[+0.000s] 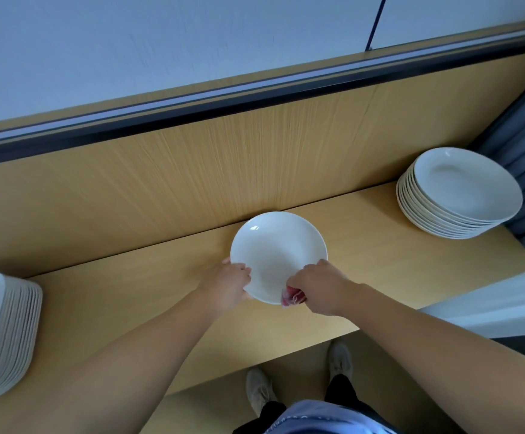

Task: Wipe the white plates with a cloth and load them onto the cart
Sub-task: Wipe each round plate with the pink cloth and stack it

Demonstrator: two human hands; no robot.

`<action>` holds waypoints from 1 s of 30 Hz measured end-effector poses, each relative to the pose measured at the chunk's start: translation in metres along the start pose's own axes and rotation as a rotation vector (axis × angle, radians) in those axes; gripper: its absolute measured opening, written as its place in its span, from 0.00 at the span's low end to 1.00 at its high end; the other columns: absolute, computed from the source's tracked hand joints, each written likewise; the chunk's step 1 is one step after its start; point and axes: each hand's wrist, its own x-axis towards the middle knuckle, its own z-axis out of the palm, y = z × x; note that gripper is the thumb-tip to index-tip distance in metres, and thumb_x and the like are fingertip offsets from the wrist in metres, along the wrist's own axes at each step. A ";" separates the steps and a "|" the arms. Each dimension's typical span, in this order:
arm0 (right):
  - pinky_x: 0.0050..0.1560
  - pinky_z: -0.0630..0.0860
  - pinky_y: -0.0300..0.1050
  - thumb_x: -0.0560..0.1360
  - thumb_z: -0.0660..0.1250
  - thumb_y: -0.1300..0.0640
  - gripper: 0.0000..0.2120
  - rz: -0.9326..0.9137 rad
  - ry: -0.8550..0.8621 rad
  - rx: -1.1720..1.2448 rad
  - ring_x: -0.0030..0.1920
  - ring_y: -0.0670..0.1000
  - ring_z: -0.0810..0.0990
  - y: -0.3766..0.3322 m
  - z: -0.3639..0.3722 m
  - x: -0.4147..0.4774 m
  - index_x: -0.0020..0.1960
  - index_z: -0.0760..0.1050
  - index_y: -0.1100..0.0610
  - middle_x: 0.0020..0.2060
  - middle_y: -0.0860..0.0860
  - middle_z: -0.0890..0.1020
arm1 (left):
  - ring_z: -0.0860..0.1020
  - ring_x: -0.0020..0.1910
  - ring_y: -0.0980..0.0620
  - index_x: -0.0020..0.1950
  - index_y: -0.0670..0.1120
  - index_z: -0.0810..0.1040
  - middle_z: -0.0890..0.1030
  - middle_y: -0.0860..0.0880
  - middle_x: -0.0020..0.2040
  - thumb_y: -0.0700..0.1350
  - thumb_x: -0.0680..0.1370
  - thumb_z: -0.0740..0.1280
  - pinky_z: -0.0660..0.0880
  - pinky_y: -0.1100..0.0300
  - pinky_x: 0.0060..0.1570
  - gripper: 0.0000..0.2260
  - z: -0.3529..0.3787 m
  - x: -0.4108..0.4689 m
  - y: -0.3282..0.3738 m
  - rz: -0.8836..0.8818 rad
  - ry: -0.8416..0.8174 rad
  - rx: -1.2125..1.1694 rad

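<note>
A white plate (pixel 276 250) is held tilted over the wooden counter, its face turned toward me. My left hand (pixel 231 285) grips its lower left rim. My right hand (pixel 316 289) is closed on a bunched pink-red cloth (pixel 290 298) and presses it against the plate's lower right rim. A stack of several white plates (pixel 456 195) stands at the right end of the counter. Another taller stack of white plates (pixel 1 330) stands at the left edge of the view. No cart is in view.
The wooden counter (pixel 380 261) runs left to right with a wooden back panel (pixel 192 170) rising behind it. A grey curtain (pixel 524 145) hangs at the far right. My feet (pixel 339 358) stand on the floor below the counter's front edge.
</note>
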 end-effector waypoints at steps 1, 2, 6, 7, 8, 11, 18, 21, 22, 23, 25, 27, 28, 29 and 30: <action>0.49 0.69 0.45 0.70 0.59 0.64 0.16 0.011 0.024 0.063 0.49 0.48 0.77 0.004 -0.004 -0.004 0.48 0.74 0.46 0.49 0.41 0.81 | 0.71 0.63 0.52 0.59 0.45 0.79 0.76 0.51 0.57 0.56 0.81 0.57 0.54 0.56 0.73 0.18 -0.002 -0.001 0.002 -0.012 0.000 0.004; 0.47 0.68 0.44 0.72 0.60 0.64 0.14 0.030 0.049 0.110 0.47 0.49 0.77 0.009 -0.008 -0.009 0.49 0.75 0.46 0.49 0.43 0.80 | 0.71 0.63 0.53 0.59 0.46 0.79 0.77 0.51 0.57 0.56 0.80 0.58 0.51 0.53 0.74 0.18 -0.005 -0.001 0.004 -0.029 -0.003 0.004; 0.48 0.73 0.45 0.76 0.64 0.56 0.10 0.133 0.197 0.205 0.49 0.54 0.77 0.041 -0.015 -0.030 0.57 0.76 0.51 0.52 0.50 0.74 | 0.66 0.68 0.51 0.60 0.47 0.77 0.74 0.51 0.60 0.59 0.75 0.64 0.48 0.52 0.75 0.20 -0.012 -0.003 0.029 -0.087 0.041 -0.065; 0.47 0.73 0.45 0.76 0.64 0.55 0.10 0.162 0.224 0.220 0.50 0.54 0.77 0.049 -0.016 -0.036 0.57 0.76 0.51 0.51 0.50 0.75 | 0.65 0.69 0.51 0.61 0.47 0.75 0.73 0.51 0.63 0.59 0.76 0.63 0.50 0.53 0.74 0.20 -0.014 -0.003 0.039 -0.090 0.064 -0.098; 0.45 0.71 0.45 0.76 0.64 0.55 0.10 0.187 0.237 0.230 0.49 0.54 0.77 0.057 -0.017 -0.040 0.57 0.76 0.51 0.49 0.49 0.75 | 0.64 0.70 0.50 0.63 0.47 0.73 0.71 0.51 0.66 0.59 0.77 0.62 0.53 0.54 0.73 0.21 -0.015 -0.001 0.048 -0.093 0.086 -0.130; 0.41 0.65 0.43 0.76 0.65 0.55 0.10 0.217 0.286 0.207 0.46 0.53 0.77 0.072 -0.019 -0.051 0.57 0.76 0.50 0.46 0.48 0.75 | 0.62 0.72 0.48 0.68 0.46 0.69 0.64 0.48 0.73 0.59 0.78 0.60 0.58 0.53 0.70 0.24 -0.021 0.008 0.078 -0.102 0.123 -0.188; 0.41 0.69 0.43 0.74 0.67 0.58 0.13 0.184 0.384 0.280 0.47 0.53 0.77 0.098 -0.025 -0.062 0.57 0.78 0.48 0.47 0.49 0.78 | 0.54 0.77 0.44 0.74 0.45 0.61 0.55 0.44 0.78 0.50 0.80 0.60 0.53 0.41 0.73 0.24 -0.024 0.040 0.129 -0.258 0.033 -0.147; 0.43 0.73 0.46 0.73 0.68 0.58 0.12 0.145 0.404 0.286 0.47 0.53 0.76 0.109 -0.028 -0.062 0.56 0.78 0.49 0.46 0.49 0.78 | 0.52 0.77 0.43 0.76 0.43 0.58 0.52 0.43 0.78 0.40 0.81 0.58 0.56 0.40 0.72 0.24 -0.026 0.044 0.141 -0.320 -0.004 -0.174; 0.44 0.73 0.46 0.73 0.68 0.58 0.12 0.136 0.403 0.282 0.48 0.52 0.76 0.113 -0.028 -0.062 0.56 0.78 0.49 0.46 0.49 0.78 | 0.52 0.77 0.43 0.76 0.42 0.56 0.51 0.43 0.78 0.38 0.81 0.58 0.58 0.40 0.72 0.24 -0.027 0.044 0.144 -0.326 -0.013 -0.181; 0.44 0.73 0.46 0.73 0.68 0.57 0.12 0.125 0.402 0.281 0.48 0.52 0.76 0.117 -0.028 -0.062 0.56 0.78 0.49 0.47 0.49 0.78 | 0.51 0.77 0.42 0.77 0.41 0.55 0.49 0.43 0.78 0.37 0.81 0.58 0.58 0.40 0.72 0.25 -0.028 0.044 0.146 -0.328 -0.025 -0.183; 0.44 0.72 0.45 0.73 0.69 0.57 0.12 0.101 0.406 0.289 0.48 0.51 0.76 0.124 -0.031 -0.062 0.56 0.78 0.49 0.47 0.48 0.78 | 0.49 0.77 0.42 0.78 0.40 0.52 0.48 0.42 0.79 0.36 0.81 0.56 0.57 0.38 0.72 0.26 -0.029 0.044 0.149 -0.333 -0.042 -0.182; 0.43 0.72 0.45 0.73 0.69 0.58 0.11 0.074 0.423 0.310 0.47 0.50 0.75 0.128 -0.034 -0.060 0.55 0.79 0.49 0.45 0.47 0.78 | 0.50 0.78 0.42 0.78 0.39 0.52 0.49 0.42 0.79 0.34 0.80 0.55 0.57 0.39 0.72 0.26 -0.035 0.043 0.151 -0.341 -0.044 -0.200; 0.43 0.72 0.45 0.73 0.69 0.59 0.11 0.060 0.434 0.321 0.46 0.50 0.75 0.129 -0.036 -0.059 0.54 0.79 0.49 0.45 0.47 0.78 | 0.52 0.77 0.43 0.77 0.40 0.54 0.51 0.42 0.78 0.34 0.80 0.55 0.58 0.40 0.71 0.25 -0.041 0.042 0.151 -0.348 -0.031 -0.221; 0.42 0.72 0.46 0.73 0.69 0.59 0.11 0.046 0.445 0.330 0.46 0.50 0.75 0.130 -0.039 -0.058 0.54 0.79 0.49 0.44 0.47 0.78 | 0.57 0.76 0.43 0.76 0.40 0.57 0.56 0.42 0.77 0.33 0.80 0.55 0.61 0.43 0.71 0.24 -0.049 0.040 0.151 -0.363 -0.008 -0.242; 0.42 0.72 0.46 0.73 0.69 0.59 0.11 0.032 0.458 0.333 0.45 0.50 0.76 0.131 -0.041 -0.058 0.54 0.78 0.49 0.44 0.47 0.78 | 0.64 0.73 0.43 0.75 0.40 0.60 0.62 0.42 0.74 0.32 0.79 0.55 0.65 0.46 0.68 0.23 -0.057 0.037 0.150 -0.389 0.017 -0.260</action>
